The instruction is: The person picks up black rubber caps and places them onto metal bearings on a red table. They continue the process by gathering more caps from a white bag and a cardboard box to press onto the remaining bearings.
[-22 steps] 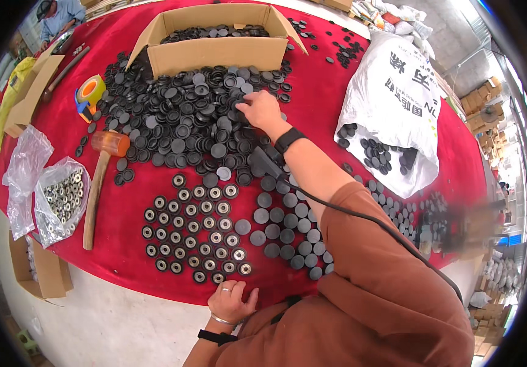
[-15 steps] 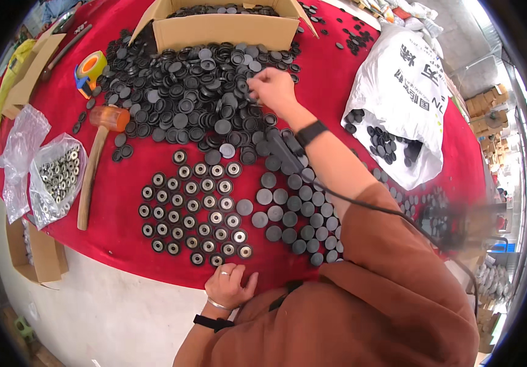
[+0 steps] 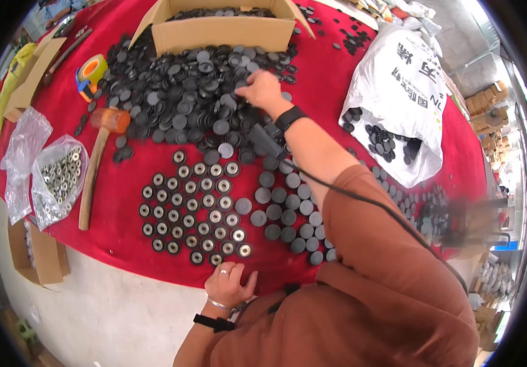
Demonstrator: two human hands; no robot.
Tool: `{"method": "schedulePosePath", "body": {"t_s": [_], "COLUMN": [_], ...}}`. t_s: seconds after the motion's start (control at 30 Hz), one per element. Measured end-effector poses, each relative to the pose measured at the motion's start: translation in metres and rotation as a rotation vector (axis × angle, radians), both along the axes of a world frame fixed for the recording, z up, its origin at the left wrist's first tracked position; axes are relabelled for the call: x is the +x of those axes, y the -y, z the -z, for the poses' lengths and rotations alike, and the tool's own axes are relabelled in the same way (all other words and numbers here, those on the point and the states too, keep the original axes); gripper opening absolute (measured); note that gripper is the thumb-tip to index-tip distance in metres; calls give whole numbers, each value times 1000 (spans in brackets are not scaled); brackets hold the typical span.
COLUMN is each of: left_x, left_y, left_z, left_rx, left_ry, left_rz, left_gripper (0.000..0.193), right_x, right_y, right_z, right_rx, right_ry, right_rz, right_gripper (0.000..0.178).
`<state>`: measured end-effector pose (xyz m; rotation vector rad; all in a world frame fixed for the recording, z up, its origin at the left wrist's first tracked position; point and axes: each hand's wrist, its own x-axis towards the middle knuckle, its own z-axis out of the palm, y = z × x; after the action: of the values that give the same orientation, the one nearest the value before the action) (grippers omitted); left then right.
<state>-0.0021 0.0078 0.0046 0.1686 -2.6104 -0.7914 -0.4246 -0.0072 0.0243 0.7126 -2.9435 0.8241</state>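
On table [image 3: 123,196]: box [image 3: 224,37] at far side, caps [image 3: 217,13] inside. Pile [image 3: 181,105] directly before box. Bearings [image 3: 207,201] grouped before pile. Discs [image 3: 288,217] right of bearings. Sack [image 3: 389,92] right of pile, more caps in mouth. Tape [image 3: 96,71] left of pile; mallet [image 3: 96,160] before tape, left of bearings. Bag [image 3: 60,177] left of mallet, rings [image 3: 62,174] inside.

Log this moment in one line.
right hand: at black caps, grip unclear | left hand: at edge of red cloth | metal-centred discs: beyond left hand
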Motion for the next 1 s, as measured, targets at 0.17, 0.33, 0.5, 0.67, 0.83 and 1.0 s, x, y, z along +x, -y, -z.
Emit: {"method": "schedulePosePath", "body": {"t_s": [0.17, 0.33, 0.5, 0.67, 0.83, 1.0], "left_x": [-1, -2, -2, -2, -2, -3], "left_y": [3, 3, 1, 2, 3, 4], "left_z": [-1, 0, 0, -2, -1, -2], "left_rx": [24, 37, 34, 39, 46, 54], "left_ry": [17, 20, 24, 29, 38, 59], "left_rz": [-8, -12, -6, -10, -4, -12], "left_gripper": [29, 29, 29, 29, 29, 29], "right_x": [59, 138, 168, 180, 181, 177], "right_y": [-10, -50, -57, -59, -66, -63], "right_z": [-43, -23, 6, 13, 12, 14], "right_rx": [-437, -457, -230, 128, 201, 191], "right_ry": [474, 782, -137, -483, -622, -581], "right_rz": [-43, -144, -380, -626, -698, -731], "right_gripper": [32, 29, 27, 32, 36, 38]}}
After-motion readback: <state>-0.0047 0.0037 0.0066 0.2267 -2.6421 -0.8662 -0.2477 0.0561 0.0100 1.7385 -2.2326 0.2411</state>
